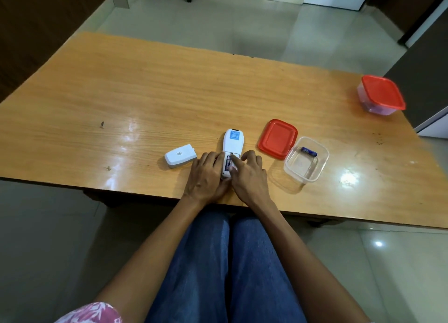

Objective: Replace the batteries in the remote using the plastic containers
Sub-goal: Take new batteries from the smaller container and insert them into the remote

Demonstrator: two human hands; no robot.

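Fingers of the right hand [248,174] press on a battery [228,163] in the open bay of the remote [233,140]; the left hand [206,174] clasps its side to brace it near the desk's [121,92] front edge. Battery cover [180,156] lies left; red lid [278,138] and open container [306,159], one battery [309,151] inside, sit right. A lidded container [380,95] occupies the far right corner, leaving clear room behind.

The person is wearing blue denim trousers [225,269], the cloth showing a fine, even weave over both legs. At the lower left a piece of pink cloth [94,314] with a white flower print is showing. Both forearms are bare, with no sleeves, watch or rings showing.
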